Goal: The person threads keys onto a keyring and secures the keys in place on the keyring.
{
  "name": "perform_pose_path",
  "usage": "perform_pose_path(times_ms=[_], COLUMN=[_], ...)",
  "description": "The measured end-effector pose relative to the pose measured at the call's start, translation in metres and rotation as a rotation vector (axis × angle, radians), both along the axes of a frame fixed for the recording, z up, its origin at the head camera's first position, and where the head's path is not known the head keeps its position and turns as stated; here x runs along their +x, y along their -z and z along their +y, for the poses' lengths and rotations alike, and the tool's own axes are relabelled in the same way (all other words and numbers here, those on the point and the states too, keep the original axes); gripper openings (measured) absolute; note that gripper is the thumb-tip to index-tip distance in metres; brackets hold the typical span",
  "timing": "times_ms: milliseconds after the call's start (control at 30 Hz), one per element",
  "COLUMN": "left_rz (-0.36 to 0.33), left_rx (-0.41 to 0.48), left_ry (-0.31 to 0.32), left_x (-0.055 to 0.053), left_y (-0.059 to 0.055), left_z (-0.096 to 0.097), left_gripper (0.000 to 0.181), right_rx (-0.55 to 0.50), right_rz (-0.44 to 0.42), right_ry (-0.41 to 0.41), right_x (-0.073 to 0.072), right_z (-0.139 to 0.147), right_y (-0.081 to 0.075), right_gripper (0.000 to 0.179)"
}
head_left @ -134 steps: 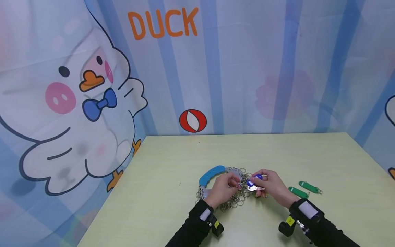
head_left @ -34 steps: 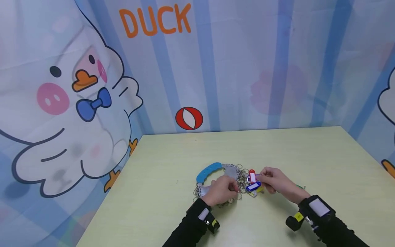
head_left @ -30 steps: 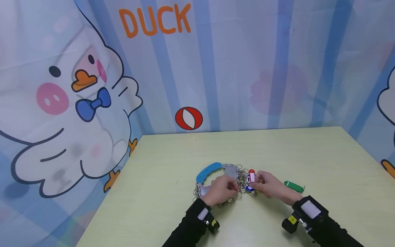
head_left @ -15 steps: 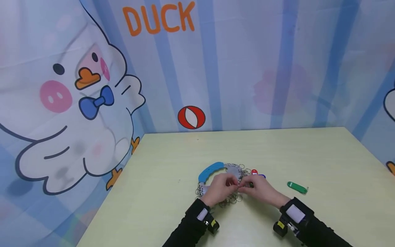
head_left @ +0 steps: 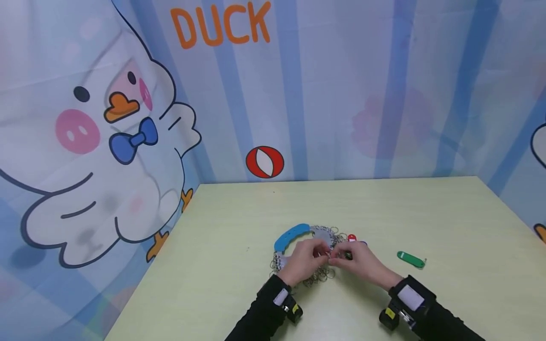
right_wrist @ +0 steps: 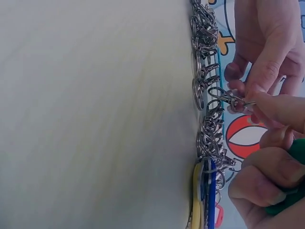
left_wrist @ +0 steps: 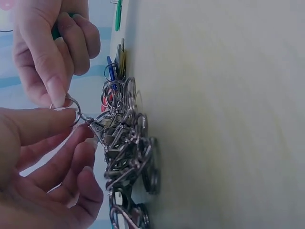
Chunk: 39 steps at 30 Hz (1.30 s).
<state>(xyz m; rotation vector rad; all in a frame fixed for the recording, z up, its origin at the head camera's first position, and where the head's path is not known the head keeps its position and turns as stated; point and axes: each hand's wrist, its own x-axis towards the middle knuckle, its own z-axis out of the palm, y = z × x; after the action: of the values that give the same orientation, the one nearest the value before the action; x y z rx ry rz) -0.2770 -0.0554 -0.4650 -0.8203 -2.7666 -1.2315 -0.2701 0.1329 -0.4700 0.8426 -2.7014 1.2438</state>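
Note:
My left hand (head_left: 302, 261) pinches a small metal split ring (left_wrist: 76, 103) at the near side of a big key holder with a blue handle (head_left: 291, 236). My right hand (head_left: 357, 258) meets it there, thumb and index finger on the same split ring, fingertips close together. A green key tag (right_wrist: 291, 198) is tucked in the curled fingers of my right hand, mostly hidden. Many metal rings and clasps (left_wrist: 126, 143) hang in a tangle from the holder, close to the table. Red (head_left: 351, 237), blue (right_wrist: 212, 191) and yellow (right_wrist: 196, 191) key tags lie by its right side.
Another green key tag (head_left: 411, 259) lies on the pale yellow table (head_left: 222, 284) to the right of my right hand. Behind the table hangs a blue striped cloth (head_left: 324, 94) with a printed duck.
My right hand has left the red and blue tags and moved left to meet my left hand at the split ring. One of two green tags has left the table for my right hand.

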Motion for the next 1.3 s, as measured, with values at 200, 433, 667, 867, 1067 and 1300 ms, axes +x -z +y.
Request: perform_pose_path(times_ms=[200, 433, 667, 867, 1067, 1300], left_rz=[0.030, 0.015, 0.007, -0.028, 0.025, 0.106], left_rx=[0.018, 0.069, 0.096, 0.093, 0.073, -0.041], left_ry=[-0.027, -0.053, -0.065, 0.012, 0.012, 0.017], left_x=[-0.0014, 0.0023, 0.0008, -0.0003, -0.0008, -0.0003], left_y=[0.0011, 0.0046, 0.0040, 0.0051, 0.0038, 0.0028], left_z=[0.0004, 0.0006, -0.0001, -0.0026, -0.0025, 0.0019], left_gripper=[0.007, 0.008, 0.011, 0.025, 0.025, 0.020], right_rx=[-0.006, -0.043, -0.071, -0.077, -0.086, -0.111], right_rz=[0.019, 0.015, 0.042, -0.008, -0.042, -0.128], right_ry=[-0.027, -0.060, 0.012, 0.080, 0.111, 0.112], right_x=[-0.0007, 0.0021, 0.0014, -0.0012, -0.0024, -0.0020], right_z=[0.0004, -0.0009, -0.0066, -0.0060, -0.0048, -0.0028], right_y=[0.0005, 0.0061, 0.0055, 0.0030, 0.0021, 0.0020], right_gripper=[0.008, 0.007, 0.005, 0.008, 0.008, 0.008])
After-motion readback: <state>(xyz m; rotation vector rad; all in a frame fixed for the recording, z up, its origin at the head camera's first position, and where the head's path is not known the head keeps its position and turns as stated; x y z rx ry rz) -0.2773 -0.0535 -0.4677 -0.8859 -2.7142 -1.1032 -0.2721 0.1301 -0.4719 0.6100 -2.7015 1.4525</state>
